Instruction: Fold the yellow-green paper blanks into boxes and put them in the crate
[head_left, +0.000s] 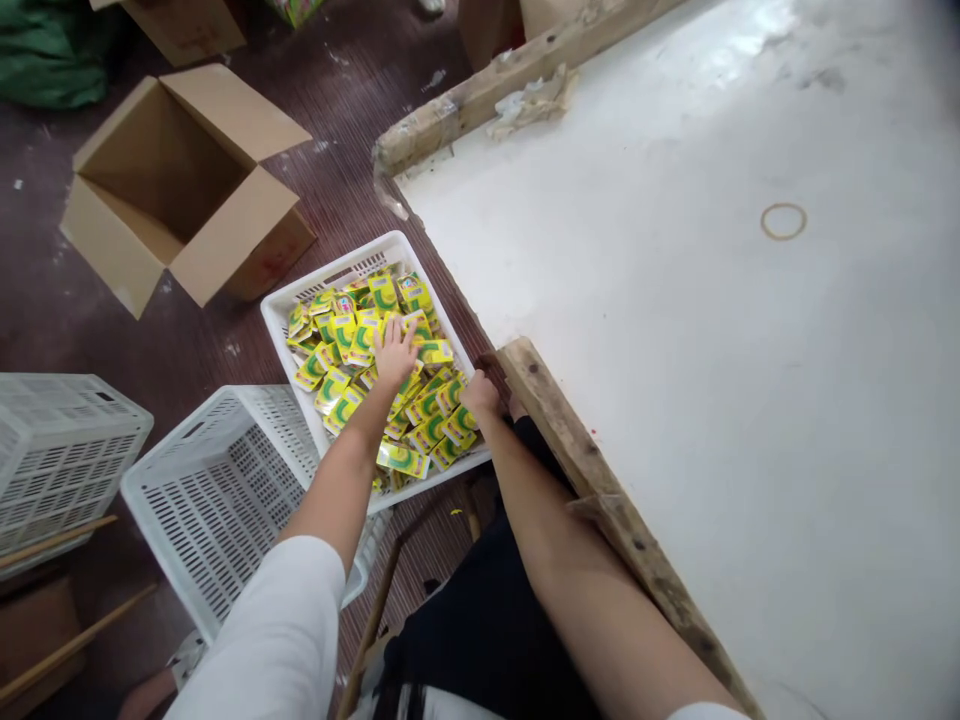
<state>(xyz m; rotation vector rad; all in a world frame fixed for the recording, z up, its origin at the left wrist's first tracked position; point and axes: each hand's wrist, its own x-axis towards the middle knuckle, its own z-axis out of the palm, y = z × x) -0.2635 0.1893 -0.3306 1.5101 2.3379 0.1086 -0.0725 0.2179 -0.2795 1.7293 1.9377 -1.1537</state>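
A white plastic crate (352, 268) stands beside the table, filled with a loose heap of small yellow-and-green packets (427, 400). My left hand (396, 350) lies on top of the heap, fingers spread over the packets and holding none of them. On the crate's right side, close to the table edge, my right hand (482, 393) is closed around the crate's rim. Its fingertips are partly hidden.
A white table (675, 350) with a worn wooden edge fills the right; a rubber band (784, 222) lies on it. An open cardboard box (255, 225) stands on the floor beyond the crate. More white crates (217, 510) are at left, near a green sack (52, 55).
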